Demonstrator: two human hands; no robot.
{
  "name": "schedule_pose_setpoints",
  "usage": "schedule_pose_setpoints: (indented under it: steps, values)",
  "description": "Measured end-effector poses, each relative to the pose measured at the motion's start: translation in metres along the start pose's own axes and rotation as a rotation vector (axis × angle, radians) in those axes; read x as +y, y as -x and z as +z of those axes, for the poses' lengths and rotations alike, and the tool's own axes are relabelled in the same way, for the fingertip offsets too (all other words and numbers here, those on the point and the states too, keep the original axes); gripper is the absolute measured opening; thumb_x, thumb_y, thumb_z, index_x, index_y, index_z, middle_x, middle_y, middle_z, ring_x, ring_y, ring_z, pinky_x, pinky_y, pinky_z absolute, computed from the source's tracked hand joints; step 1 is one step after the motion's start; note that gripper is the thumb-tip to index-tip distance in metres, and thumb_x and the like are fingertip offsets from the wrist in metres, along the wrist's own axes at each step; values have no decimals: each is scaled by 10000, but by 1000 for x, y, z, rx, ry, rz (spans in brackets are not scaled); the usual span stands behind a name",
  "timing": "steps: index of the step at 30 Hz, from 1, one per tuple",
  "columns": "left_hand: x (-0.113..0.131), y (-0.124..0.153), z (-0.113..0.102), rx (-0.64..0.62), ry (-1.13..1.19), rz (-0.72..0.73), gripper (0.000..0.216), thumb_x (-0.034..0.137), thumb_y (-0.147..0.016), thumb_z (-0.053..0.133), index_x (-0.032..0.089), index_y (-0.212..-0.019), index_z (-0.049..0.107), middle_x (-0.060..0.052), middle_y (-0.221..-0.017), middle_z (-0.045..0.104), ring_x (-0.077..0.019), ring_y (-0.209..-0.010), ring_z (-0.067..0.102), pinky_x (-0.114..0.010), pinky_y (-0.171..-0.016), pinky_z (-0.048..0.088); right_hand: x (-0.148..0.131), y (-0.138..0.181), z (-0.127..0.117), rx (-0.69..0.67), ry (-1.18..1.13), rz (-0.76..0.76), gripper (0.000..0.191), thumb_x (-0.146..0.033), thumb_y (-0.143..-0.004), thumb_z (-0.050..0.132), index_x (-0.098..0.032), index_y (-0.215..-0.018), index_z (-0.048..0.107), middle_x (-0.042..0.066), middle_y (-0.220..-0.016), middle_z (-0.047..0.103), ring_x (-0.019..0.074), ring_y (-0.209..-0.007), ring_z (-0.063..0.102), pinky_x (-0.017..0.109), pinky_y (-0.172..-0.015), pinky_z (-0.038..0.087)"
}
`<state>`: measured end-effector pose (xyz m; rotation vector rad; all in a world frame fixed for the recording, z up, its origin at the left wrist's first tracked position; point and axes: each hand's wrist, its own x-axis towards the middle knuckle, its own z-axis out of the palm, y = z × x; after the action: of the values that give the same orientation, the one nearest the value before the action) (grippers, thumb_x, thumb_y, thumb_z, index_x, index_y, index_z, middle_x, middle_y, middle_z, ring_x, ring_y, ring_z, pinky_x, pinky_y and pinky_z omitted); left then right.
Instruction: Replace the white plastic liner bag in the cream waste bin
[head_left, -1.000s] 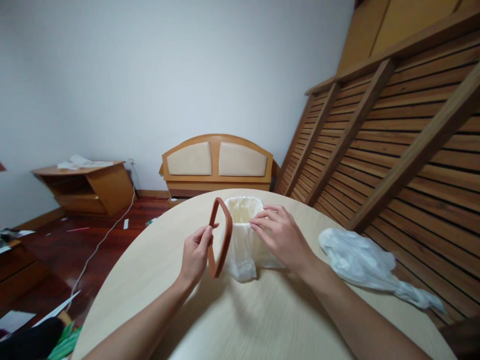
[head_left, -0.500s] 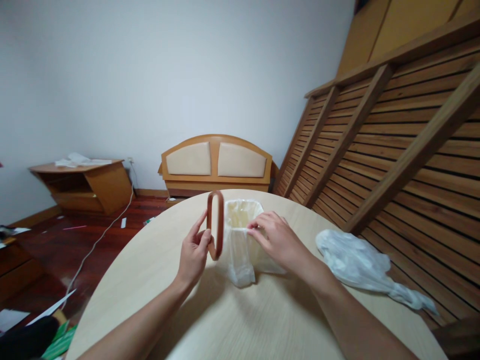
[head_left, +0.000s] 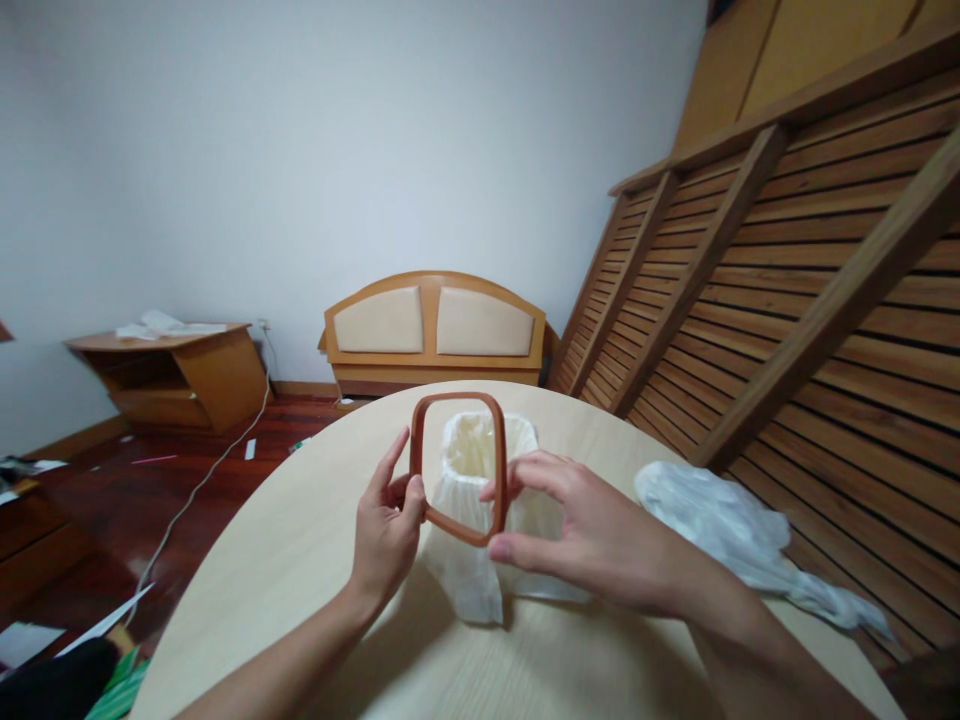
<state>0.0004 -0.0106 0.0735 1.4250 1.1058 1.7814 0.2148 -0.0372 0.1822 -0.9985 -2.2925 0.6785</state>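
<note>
A brown rounded-square rim ring (head_left: pixel 499 450) is held upright above the round table (head_left: pixel 322 560), its opening facing me. My left hand (head_left: pixel 390 515) pinches its left side between thumb and fingers. My right hand (head_left: pixel 577 525) grips the lower right side, thumb in front and fingertips reaching through the opening. Just behind the ring stands a small bin (head_left: pixel 480 455) lined with a thin whitish plastic bag (head_left: pixel 476 590). The bag is folded over the bin's mouth and hangs down outside, hiding most of the bin's wall.
A knotted white plastic bag (head_left: pixel 712 515) lies at the table's right edge. Slatted wooden panels (head_left: pixel 787 290) lean close on the right. Beyond the table are a headboard (head_left: pixel 431 325) and a low cabinet (head_left: pixel 172 375). A white cable (head_left: pixel 199 475) crosses the floor.
The ring has turned from nearly edge-on to facing me. My right hand has left the bag's edge at the bin's mouth and taken hold of the ring's right side.
</note>
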Motion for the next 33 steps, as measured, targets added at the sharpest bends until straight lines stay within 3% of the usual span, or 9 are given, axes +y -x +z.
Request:
schedule_pose_setpoints:
  steps: [3, 7, 10, 15, 19, 23, 26, 30, 33]
  values:
    - [-3, 1, -1, -10, -33, 33, 556, 351, -930, 593, 165, -1447, 505, 82, -565, 486, -80, -474, 400, -171, -445, 368, -3, -1, -1, 9, -134, 30, 173, -354, -932, 638, -227, -995, 738, 18, -1010, 758, 203, -971, 687, 326, -901, 501]
    - [-8, 3, -4, -11, -121, 171, 366, 307, -973, 550, 177, -1305, 630, 39, -647, 570, -90, -555, 514, -180, -516, 436, 7, -6, -2, 182, -119, 57, 281, -353, -959, 553, -196, -1108, 731, 75, -1105, 752, 244, -1050, 680, 358, -927, 509]
    - [-7, 4, -6, -95, -186, 369, 316, 221, -995, 487, 191, -1263, 650, 9, -733, 631, -92, -596, 572, -187, -562, 475, 19, -10, -6, 265, -144, 42, 330, -357, -971, 499, -185, -1158, 710, 91, -1131, 740, 259, -1089, 661, 372, -951, 501]
    - [4, -2, -10, -186, -378, 799, 450, 66, -913, 539, 232, -1324, 621, -31, -854, 642, -126, -718, 598, -214, -630, 518, 35, -15, -15, 292, -106, 61, 340, -376, -955, 444, -216, -717, 627, 30, -779, 679, 215, -782, 628, 334, -786, 507]
    - [6, -10, -15, -124, -533, 992, 441, 87, -908, 619, 284, -1302, 640, -32, -894, 594, -149, -783, 580, -261, -684, 519, 45, -18, -17, 279, -58, 60, 380, -396, -961, 406, -227, -641, 518, 6, -666, 565, 183, -680, 545, 295, -679, 451]
    - [3, -12, -19, -117, -617, 1110, 283, 150, -914, 658, 276, -1161, 717, -22, -871, 540, -162, -811, 549, -344, -815, 511, 52, -19, -17, 267, -57, 73, 392, -405, -958, 392, -226, -625, 492, 3, -650, 533, 171, -650, 516, 286, -643, 420]
    - [2, -9, -19, -198, -646, 1189, 193, 214, -947, 632, 270, -1106, 725, -40, -945, 606, -179, -903, 578, -389, -940, 500, 55, -19, -17, 253, -77, 83, 401, -411, -959, 379, -229, -619, 488, 2, -641, 524, 171, -639, 508, 291, -635, 414]
    - [1, -7, -19, -336, -658, 1232, 220, 211, -990, 549, 231, -1152, 696, -49, -1017, 714, -198, -1043, 602, -385, -1042, 459, 56, -19, -18, 232, -126, 92, 415, -431, -962, 398, -222, -628, 525, 1, -642, 529, 169, -641, 515, 295, -654, 422]
    - [1, -8, -19, -376, -645, 1221, 262, 191, -1011, 485, 211, -1183, 682, -34, -949, 758, -188, -1029, 624, -381, -1065, 442, 58, -21, -19, 231, -200, 76, 425, -466, -958, 434, -212, -641, 556, -6, -621, 526, 161, -623, 512, 296, -670, 428]
